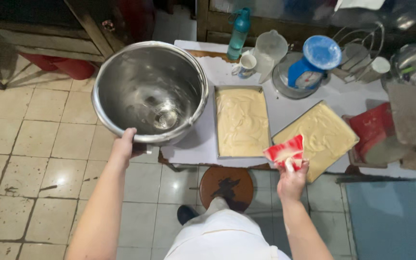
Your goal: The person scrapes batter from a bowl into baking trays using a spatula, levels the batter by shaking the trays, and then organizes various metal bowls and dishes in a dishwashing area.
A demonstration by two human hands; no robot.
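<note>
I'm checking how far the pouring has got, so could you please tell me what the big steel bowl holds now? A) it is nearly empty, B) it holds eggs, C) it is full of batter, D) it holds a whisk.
A: the steel bowl, gripped at its rim by the left hand, shows bare shiny metal inside, while yellow batter fills both trays.

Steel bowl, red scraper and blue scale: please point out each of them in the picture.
Steel bowl (140, 91), head view, on its bare inner wall; left hand (125, 144) grips the rim.
Red scraper (284, 151), head view, on the flat blade; right hand (292, 180) holds it.
Blue scale (321, 52), head view, on its round top pan.
</note>
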